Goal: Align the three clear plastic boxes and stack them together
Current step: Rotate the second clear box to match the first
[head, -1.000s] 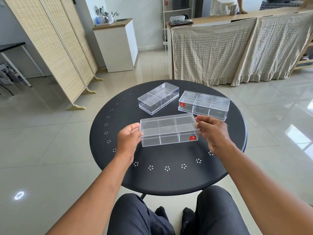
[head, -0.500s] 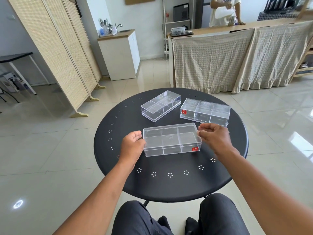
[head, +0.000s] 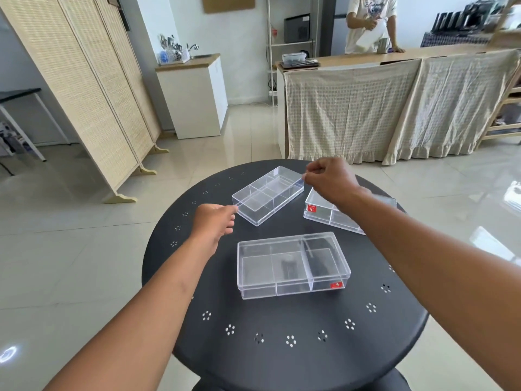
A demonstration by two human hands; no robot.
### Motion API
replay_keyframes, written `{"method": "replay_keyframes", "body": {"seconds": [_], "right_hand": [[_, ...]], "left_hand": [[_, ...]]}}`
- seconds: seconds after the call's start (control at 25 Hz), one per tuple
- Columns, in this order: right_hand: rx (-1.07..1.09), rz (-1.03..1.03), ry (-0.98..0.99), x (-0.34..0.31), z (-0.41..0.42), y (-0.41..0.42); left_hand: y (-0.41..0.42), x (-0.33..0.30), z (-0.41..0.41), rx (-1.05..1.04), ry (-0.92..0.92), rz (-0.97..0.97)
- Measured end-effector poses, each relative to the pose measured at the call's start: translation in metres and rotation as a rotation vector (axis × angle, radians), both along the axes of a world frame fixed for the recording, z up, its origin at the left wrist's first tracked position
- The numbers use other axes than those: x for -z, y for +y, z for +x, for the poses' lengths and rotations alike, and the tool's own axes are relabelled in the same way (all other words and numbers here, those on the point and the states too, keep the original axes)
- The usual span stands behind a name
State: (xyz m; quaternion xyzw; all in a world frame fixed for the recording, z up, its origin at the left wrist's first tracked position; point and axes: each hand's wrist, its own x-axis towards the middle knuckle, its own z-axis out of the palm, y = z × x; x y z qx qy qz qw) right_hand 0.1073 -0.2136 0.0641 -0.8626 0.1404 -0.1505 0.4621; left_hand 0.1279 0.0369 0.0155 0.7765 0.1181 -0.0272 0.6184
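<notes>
Three clear plastic compartment boxes lie on a round black table (head: pixel 282 362). The near box (head: pixel 293 266), with a red sticker at its front right, rests alone in the middle. The far box (head: pixel 267 194) lies at an angle. My left hand (head: pixel 214 224) touches its near left corner and my right hand (head: pixel 329 179) pinches its far right corner. The third box (head: pixel 321 211), also with a red sticker, sits at the right, partly hidden under my right forearm.
A woven folding screen (head: pixel 84 88) stands at the left and a white cabinet (head: pixel 194 97) behind the table. A cloth-draped counter (head: pixel 394 108) runs across the back right, with a person (head: pixel 369 21) standing behind it. The floor is glossy tile.
Both hands have let go of the near box, which now rests on the table, and moved forward to the two ends of the far box. The camera has tilted.
</notes>
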Motion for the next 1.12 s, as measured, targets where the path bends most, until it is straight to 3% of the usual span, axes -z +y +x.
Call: {"method": "replay_keyframes", "body": {"seconds": [0.44, 0.6, 0.8, 1.12], "right_hand": [[-0.140, -0.411, 0.420, 0.030, 0.165, 0.002], [-0.171, -0.157, 0.512, 0.048, 0.179, -0.004], [-0.214, 0.005, 0.611, 0.053, 0.175, 0.017], [-0.101, 0.272, 0.472, 0.052, 0.141, 0.025]], "left_hand": [[0.000, 0.037, 0.102, 0.074, 0.224, 0.184], [0.028, 0.033, 0.117, 0.105, 0.258, 0.144], [0.044, 0.035, 0.121, 0.079, 0.304, 0.119], [0.044, 0.038, 0.104, -0.073, 0.181, -0.079]]}}
